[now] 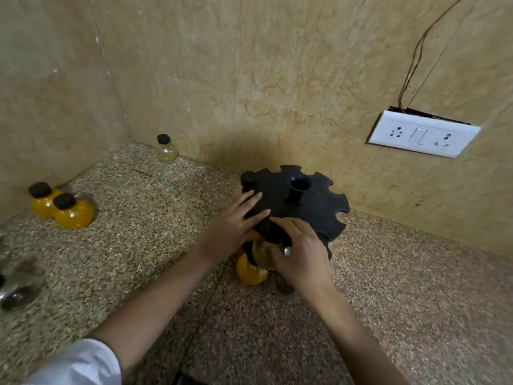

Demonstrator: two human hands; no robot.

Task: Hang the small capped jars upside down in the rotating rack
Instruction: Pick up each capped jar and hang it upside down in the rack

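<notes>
Looking like a home kitchen corner. Speckled stone counter (138, 245) is running into beige stone-tiled walls (277, 79) on two sides. White socket plate (423, 137) is sitting on the right wall, with a dark gap along its top edge and thin wires (416, 59) trailing up out of it. Small black-capped jars are standing on the counter: yellow jars (73, 215) at left, clear jar (166, 150) in the corner. Black carousel rack (311, 207), spice-rack style, is showing a pale jar (262, 255) under its rim. Something steel (14, 293) is showing at the left edge, too blurred to name.
</notes>
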